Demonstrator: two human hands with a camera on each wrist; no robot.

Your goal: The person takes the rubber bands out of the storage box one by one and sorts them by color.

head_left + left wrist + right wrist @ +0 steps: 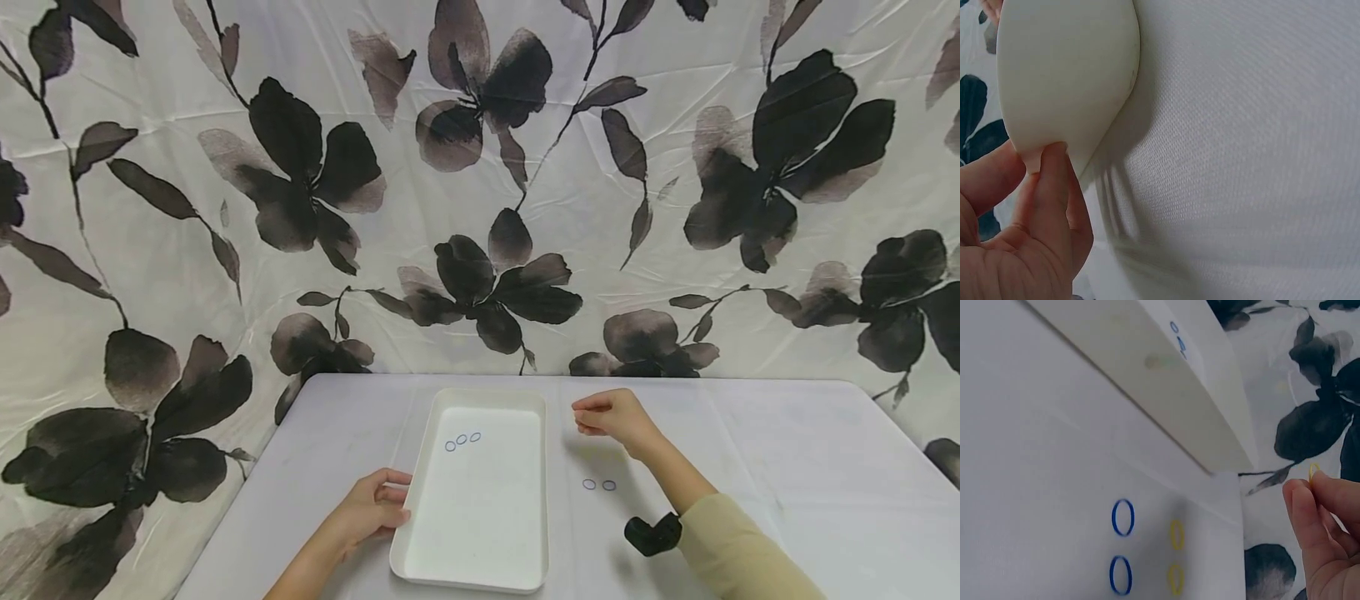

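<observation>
A white rectangular tray lies on the table, with several views of its wall; the left hand pinches its left rim between thumb and fingers. Three blue rings sit inside toward the tray's far end. Right of the tray, the right hand is raised above the table. Between its thumb and fingertips it pinches a small yellow ring. Two more blue rings lie on the tabletop, beside two yellow rings, which are very faint in the head view.
White cloth covers the table. A floral-patterned curtain hangs behind and at the left. Against the right sleeve shows a black object whose kind I cannot tell.
</observation>
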